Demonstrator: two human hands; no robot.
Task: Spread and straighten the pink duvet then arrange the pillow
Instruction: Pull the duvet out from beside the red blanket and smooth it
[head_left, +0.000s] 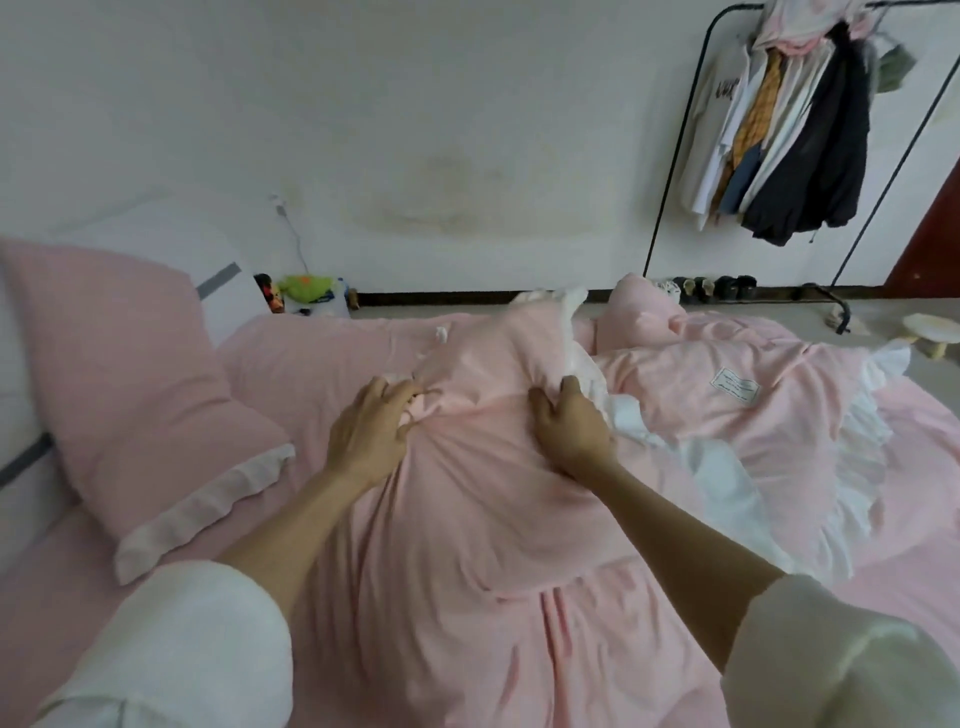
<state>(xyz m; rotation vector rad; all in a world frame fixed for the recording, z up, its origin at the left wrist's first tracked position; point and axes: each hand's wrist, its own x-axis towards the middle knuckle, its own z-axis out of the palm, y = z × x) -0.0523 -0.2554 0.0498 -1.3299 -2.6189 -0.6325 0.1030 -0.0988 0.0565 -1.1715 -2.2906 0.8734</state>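
Observation:
The pink duvet (483, 519) with a white ruffled edge lies bunched across the middle and right of the bed. Its far part is pulled up into a ridge between my hands. My left hand (371, 434) pinches a fold of the duvet on the left of the ridge. On the ridge's right side, my right hand (571, 428) grips the fabric next to the white ruffle. A pink pillow (140, 374) with a white frilled end leans at the left, against the white headboard (171, 234).
The pink bed sheet (301, 358) shows between pillow and duvet. A black clothes rack (795, 119) with hanging garments stands at the back right, with shoes (711, 288) under it. Toys (304, 291) sit by the wall behind the bed. A small stool (932, 335) is on the floor at the far right.

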